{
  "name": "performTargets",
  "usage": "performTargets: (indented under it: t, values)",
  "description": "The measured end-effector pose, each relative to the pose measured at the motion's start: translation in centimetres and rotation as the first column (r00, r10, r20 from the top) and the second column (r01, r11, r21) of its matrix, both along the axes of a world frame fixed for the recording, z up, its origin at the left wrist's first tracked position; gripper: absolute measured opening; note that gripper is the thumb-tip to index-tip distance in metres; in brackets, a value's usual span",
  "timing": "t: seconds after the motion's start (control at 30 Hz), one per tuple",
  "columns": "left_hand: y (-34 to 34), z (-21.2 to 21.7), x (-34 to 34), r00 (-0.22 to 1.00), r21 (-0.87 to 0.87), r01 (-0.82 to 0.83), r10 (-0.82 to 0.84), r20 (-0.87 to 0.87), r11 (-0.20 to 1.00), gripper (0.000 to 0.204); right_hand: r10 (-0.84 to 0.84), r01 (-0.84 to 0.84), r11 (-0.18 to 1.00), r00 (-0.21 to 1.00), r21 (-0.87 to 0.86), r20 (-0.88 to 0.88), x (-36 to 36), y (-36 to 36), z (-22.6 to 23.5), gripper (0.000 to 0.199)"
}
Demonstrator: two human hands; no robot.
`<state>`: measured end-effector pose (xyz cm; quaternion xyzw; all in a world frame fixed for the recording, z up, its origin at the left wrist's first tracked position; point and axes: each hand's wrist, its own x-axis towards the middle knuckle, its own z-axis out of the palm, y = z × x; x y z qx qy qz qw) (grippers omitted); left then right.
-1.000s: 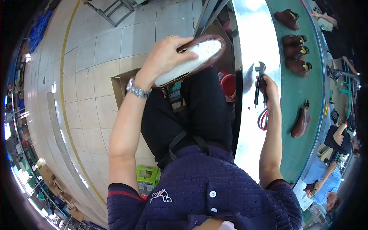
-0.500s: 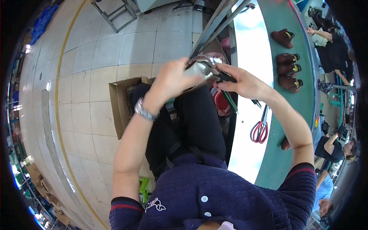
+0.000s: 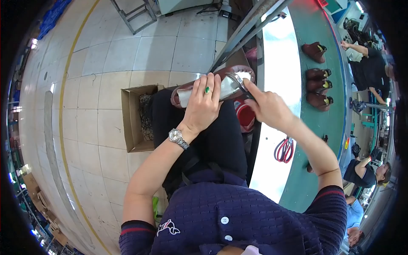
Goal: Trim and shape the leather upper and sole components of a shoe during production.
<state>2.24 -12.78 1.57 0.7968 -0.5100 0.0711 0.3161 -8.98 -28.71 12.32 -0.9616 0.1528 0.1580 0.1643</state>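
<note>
A dark brown shoe (image 3: 175,101) lies across my thighs with its pale underside (image 3: 227,88) turned up and its gathered toe edge pointing right. My left hand (image 3: 203,100), with a green-stoned ring, presses over the middle of the shoe and grips it. In my right hand (image 3: 270,108) is a pair of pincers (image 3: 236,80), its curved metal jaws set against the underside near the toe. My right fingers are closed round the dark handles, which are mostly hidden.
Red-handled scissors (image 3: 284,149) lie on the white bench edge (image 3: 278,76) to the right. Beyond, several brown shoes (image 3: 319,100) stand on a green belt (image 3: 297,187). An open cardboard box (image 3: 128,123) sits left of my legs; a red container (image 3: 245,115) is by my right knee.
My left hand has come away from the pincers and down onto the shoe, which now shows lengthwise across my lap. My right hand keeps the pincers, slightly lower, at the toe.
</note>
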Motion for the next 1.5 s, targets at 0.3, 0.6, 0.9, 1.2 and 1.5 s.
performTargets:
  t: [0.3,0.6,0.9,1.2,1.5]
  values:
    - [-0.7,-0.5,0.4,0.937,0.107,-0.002,-0.036,0.347,0.994,0.052,-0.032,0.031,0.999,0.998,0.011,0.054,2.3,-1.0,-1.1,0.051]
    - [-0.8,-0.2,0.1,0.943,0.086,-0.014,-0.016,0.333,0.996,0.048,-0.214,0.192,0.972,0.961,0.133,0.173,2.7,-1.6,-2.5,0.054]
    - [-0.7,-0.3,0.0,0.938,0.106,-0.097,0.055,0.342,0.99,0.061,-0.198,0.187,0.976,0.975,0.112,0.101,3.5,-1.7,-0.7,0.053]
    - [-0.4,-0.7,0.1,0.929,0.127,-0.103,0.05,0.366,0.987,0.055,0.175,-0.159,0.967,0.982,-0.198,0.065,4.3,-0.7,0.2,0.057]
    - [-0.4,-0.8,0.0,0.937,0.093,-0.091,0.054,0.345,0.991,0.05,0.178,-0.163,0.962,0.983,-0.218,0.053,4.4,0.6,0.1,0.061]
